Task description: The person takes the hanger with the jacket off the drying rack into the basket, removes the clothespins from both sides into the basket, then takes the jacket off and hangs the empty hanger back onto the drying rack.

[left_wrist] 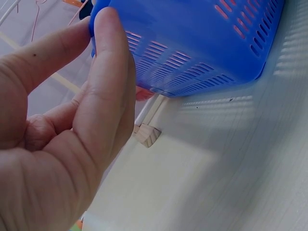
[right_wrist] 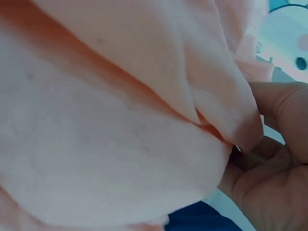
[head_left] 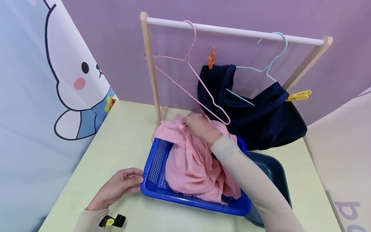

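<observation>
A bunched pink garment (head_left: pixel 191 167) lies in a blue plastic basket (head_left: pixel 179 202) with slotted walls, part of it draped over the back rim. My right hand (head_left: pixel 203 126) grips the garment near its back end; in the right wrist view the hand (right_wrist: pixel 279 154) pinches a fold of the pink cloth (right_wrist: pixel 120 139). At the basket's left front corner my left hand (head_left: pixel 120 185) holds the rim. The left wrist view shows the thumb and index finger of that hand (left_wrist: pixel 72 115) pinching the edge of the blue basket (left_wrist: pixel 192 33).
Behind the basket stands a wooden rack with a white bar (head_left: pixel 232 30). From it hang a pink hanger (head_left: pixel 188 58) and a light blue hanger (head_left: pixel 268 68) with a dark navy garment (head_left: pixel 261 122), held by orange (head_left: pixel 212 58) and yellow (head_left: pixel 298 96) clothespins. A dark teal tray (head_left: pixel 278 174) sits at right.
</observation>
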A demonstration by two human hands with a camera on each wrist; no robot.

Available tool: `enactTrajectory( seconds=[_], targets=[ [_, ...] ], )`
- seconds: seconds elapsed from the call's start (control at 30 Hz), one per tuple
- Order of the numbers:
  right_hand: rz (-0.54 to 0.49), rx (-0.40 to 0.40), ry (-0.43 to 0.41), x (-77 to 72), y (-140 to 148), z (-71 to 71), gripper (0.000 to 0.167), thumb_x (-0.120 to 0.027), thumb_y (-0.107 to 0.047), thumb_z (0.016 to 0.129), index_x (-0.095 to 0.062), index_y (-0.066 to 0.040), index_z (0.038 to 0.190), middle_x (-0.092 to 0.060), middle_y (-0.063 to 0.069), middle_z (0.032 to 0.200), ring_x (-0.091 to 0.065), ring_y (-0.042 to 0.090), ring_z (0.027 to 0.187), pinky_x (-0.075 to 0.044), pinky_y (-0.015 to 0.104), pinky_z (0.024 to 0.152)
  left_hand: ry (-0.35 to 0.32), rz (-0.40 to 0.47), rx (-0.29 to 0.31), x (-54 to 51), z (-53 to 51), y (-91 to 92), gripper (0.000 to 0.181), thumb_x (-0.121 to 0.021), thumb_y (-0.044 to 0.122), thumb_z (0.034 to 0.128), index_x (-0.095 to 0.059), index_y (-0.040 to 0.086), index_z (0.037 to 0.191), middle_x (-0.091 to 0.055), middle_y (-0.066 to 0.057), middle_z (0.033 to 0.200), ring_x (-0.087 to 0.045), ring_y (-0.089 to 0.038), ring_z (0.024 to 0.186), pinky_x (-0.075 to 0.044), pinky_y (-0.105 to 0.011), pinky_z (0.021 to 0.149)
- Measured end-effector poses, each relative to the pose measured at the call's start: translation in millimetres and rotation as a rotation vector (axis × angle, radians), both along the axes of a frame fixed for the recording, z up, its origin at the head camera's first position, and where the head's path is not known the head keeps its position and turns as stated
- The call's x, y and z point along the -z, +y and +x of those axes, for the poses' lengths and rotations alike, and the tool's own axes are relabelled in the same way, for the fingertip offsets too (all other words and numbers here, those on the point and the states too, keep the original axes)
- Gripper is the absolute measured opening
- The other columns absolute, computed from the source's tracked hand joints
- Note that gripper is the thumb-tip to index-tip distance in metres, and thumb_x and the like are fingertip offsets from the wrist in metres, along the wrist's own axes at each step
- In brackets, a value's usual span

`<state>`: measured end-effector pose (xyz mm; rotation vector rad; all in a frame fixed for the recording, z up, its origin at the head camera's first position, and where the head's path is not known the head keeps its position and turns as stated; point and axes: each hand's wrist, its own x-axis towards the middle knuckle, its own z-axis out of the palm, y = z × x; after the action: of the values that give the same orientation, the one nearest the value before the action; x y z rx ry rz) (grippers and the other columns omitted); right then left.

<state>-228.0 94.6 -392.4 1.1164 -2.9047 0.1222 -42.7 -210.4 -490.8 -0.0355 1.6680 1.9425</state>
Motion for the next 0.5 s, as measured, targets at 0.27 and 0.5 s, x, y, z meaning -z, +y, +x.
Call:
enactTrajectory(
  seconds=[0.27, 0.5],
  targets=[
    [-0.054, -0.161, 0.086, -25.7, 14, 32.8, 0.013, -0.071, 0.001, 0.089, -0.076, -0.008, 0.097, -0.065, 0.007, 0.084, -0.063, 0.02, 0.083, -0.055, 0.028, 0.071, 0.003, 0.006, -0.009, -2.6, -2.5, 0.8, 0.032, -0.065, 0.009, 0.0985, -0.054, -0.011, 0.121, -0.066, -0.015, 0.105, -0.07, -0.025, 0.093, -0.056, -0.044, 0.087],
    [0.051, -0.241, 0.054, -33.0, 29, 80.1, 0.02, -0.071, 0.005, 0.088, -0.074, -0.009, 0.102, -0.063, 0.005, 0.085, -0.062, 0.015, 0.081, -0.051, 0.016, 0.065, -0.002, 0.019, -0.014, -2.1, -3.5, 0.5, 0.033, -0.065, 0.009, 0.0982, -0.055, -0.011, 0.122, -0.066, -0.015, 0.106, -0.07, -0.025, 0.093, -0.057, -0.042, 0.085]
  ],
)
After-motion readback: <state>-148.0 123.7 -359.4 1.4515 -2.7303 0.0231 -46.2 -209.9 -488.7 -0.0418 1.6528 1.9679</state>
